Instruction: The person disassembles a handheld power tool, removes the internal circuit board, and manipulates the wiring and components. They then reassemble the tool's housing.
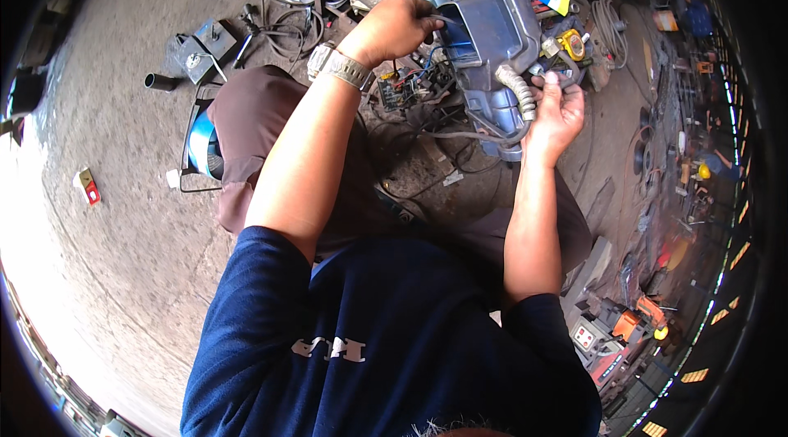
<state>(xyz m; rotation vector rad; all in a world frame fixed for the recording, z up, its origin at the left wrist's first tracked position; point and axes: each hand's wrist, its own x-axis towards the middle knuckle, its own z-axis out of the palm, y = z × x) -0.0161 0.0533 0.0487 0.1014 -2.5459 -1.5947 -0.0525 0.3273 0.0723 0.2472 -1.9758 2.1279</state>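
A large grey-blue power tool housing with a loop handle lies in front of me. My left hand, wearing a wristwatch, is closed in a pinch at the housing's left edge, by an opening with a blue wire. What the fingertips hold is hidden. On the other side, my right hand pinches something small and dark beside the tape-wrapped cord; its kind cannot be made out. The cord loops below the housing. A circuit board with loose wires lies left of it.
A yellow tape measure and a blue-yellow packet lie right of the housing. Coiled cable is farther right. Left are a dark metal box, a short black tube and tangled cords. An orange tool stands lower right.
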